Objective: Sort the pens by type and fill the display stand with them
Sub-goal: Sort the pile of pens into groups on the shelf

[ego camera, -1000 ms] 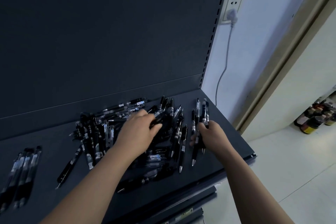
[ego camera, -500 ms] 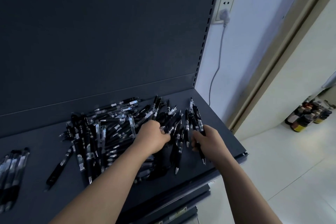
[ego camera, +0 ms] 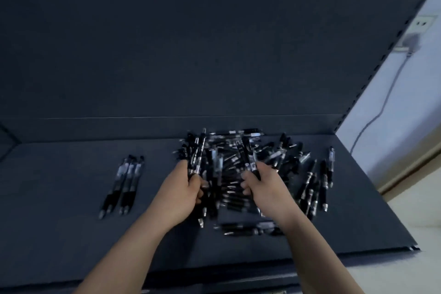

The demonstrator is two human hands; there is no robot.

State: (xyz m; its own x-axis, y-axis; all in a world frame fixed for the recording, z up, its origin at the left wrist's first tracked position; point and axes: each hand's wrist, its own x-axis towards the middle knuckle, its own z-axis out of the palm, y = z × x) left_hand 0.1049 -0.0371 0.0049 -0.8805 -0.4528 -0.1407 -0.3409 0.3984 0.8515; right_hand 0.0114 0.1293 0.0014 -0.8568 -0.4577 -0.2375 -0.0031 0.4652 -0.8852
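Observation:
A loose pile of black pens [ego camera: 238, 162] lies on the dark display shelf [ego camera: 71, 186], right of centre. My left hand [ego camera: 181, 193] grips a small bunch of black pens [ego camera: 196, 157] that stick up past its fingers, at the pile's left edge. My right hand [ego camera: 262, 186] grips one or two black pens [ego camera: 249, 157] over the pile's middle. A neat row of sorted pens [ego camera: 124, 181] lies side by side on the shelf to the left. Several more pens [ego camera: 317, 179] lie roughly parallel at the pile's right.
The shelf's dark back panel [ego camera: 191, 43] rises behind the pens. A slotted upright [ego camera: 381, 59] runs along the panel's right side. On the wall to the right is a socket with a plug [ego camera: 412, 38] and a hanging cable. Pale floor shows at the far right.
The view has swung left, bringing the sorted row on the left fully into sight. Both hands have lifted from the pile with pens gripped in them; the right hand has moved left off the side row.

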